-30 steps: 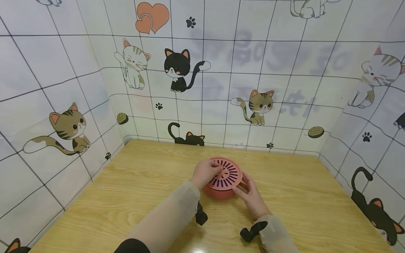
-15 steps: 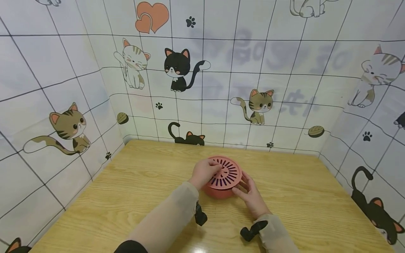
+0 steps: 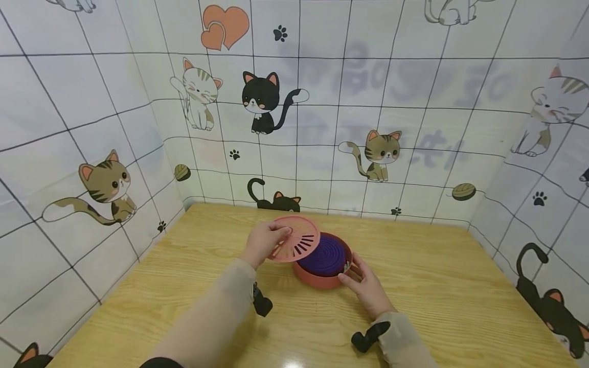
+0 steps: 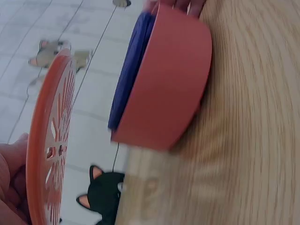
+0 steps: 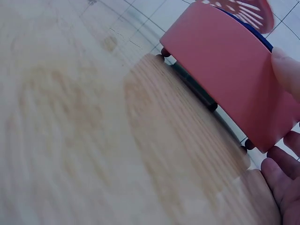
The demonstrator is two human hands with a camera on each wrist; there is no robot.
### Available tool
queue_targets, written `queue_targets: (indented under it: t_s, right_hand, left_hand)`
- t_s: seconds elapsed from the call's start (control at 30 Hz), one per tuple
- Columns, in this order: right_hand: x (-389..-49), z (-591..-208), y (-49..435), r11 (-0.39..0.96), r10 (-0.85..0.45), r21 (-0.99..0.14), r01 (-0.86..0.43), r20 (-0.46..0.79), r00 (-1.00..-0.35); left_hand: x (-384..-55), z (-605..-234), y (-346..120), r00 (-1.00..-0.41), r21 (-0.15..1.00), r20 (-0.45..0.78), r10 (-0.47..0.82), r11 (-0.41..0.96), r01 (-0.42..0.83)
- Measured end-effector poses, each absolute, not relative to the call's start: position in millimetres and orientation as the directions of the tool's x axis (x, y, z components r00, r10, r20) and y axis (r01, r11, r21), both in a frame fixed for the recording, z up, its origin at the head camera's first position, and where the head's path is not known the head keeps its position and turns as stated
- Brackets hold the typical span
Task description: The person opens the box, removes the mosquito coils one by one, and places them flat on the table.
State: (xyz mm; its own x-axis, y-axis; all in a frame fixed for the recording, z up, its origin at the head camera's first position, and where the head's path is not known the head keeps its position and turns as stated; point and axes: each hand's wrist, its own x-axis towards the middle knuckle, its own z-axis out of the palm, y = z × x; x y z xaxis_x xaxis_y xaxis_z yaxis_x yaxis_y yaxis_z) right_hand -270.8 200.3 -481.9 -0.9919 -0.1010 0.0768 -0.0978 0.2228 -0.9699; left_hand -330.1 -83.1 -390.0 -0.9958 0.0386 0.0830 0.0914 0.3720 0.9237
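My left hand pinches a round pink slotted lid near its middle, raised and tilted to the left of a round pink mosquito coil box. Inside the uncovered box lies a dark purple mosquito coil, wound in a flat spiral. In the left wrist view, a gap separates the lid from the box. My right hand holds the box's right side, thumb at the front and fingers round the far side. Small dark feet show under the box in the right wrist view.
The box stands on a light wood-grain table. Behind and on both sides rise white grid-patterned walls printed with cartoon cats. Black wrist straps sit on both sleeves.
The lid was on the box; my left hand has lifted it off and moved it left, uncovering the purple mosquito coil. My right hand stays at the box's side.
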Motion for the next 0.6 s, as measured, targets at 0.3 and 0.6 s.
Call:
queue_targets:
  t_s: [0.3, 0.6]
  right_hand:
    - [-270, -484, 203, 0.213, -0.089, -0.972, -0.103, 0.086, -0.992]
    - [-270, -483, 201, 0.191, -0.093, -0.976, -0.105, 0.089, -0.992]
  left_hand:
    - [-340, -414, -139, -0.997, 0.908, 0.073, -0.035, 0.416, 0.052]
    - [-343, -439, -178, -1.0, 0.837, -0.017, -0.002, 0.547, -0.015]
